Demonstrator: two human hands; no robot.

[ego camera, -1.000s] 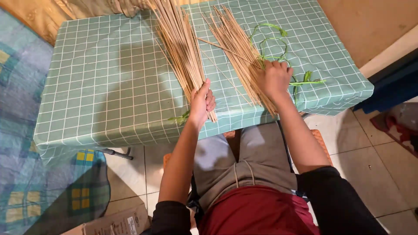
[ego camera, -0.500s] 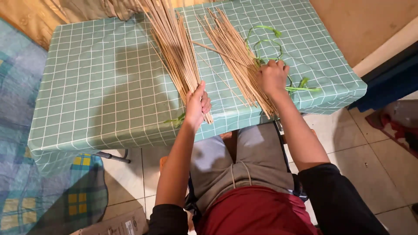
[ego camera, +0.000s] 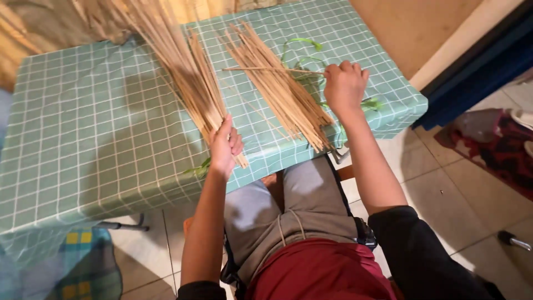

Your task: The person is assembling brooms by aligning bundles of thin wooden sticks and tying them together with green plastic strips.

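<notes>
Sitting at the worktop (ego camera: 83,144), which is covered by a green checked cloth, the person works on two bundles of thin tan sticks. The left hand (ego camera: 224,145) closes its grip around the near end of the left stick bundle (ego camera: 186,72), close to the worktop edge. The right hand (ego camera: 344,84) pinches a single stick (ego camera: 266,69), held crosswise above the right stick bundle (ego camera: 277,89). Green leaf strips (ego camera: 302,58) lie just behind the right hand.
</notes>
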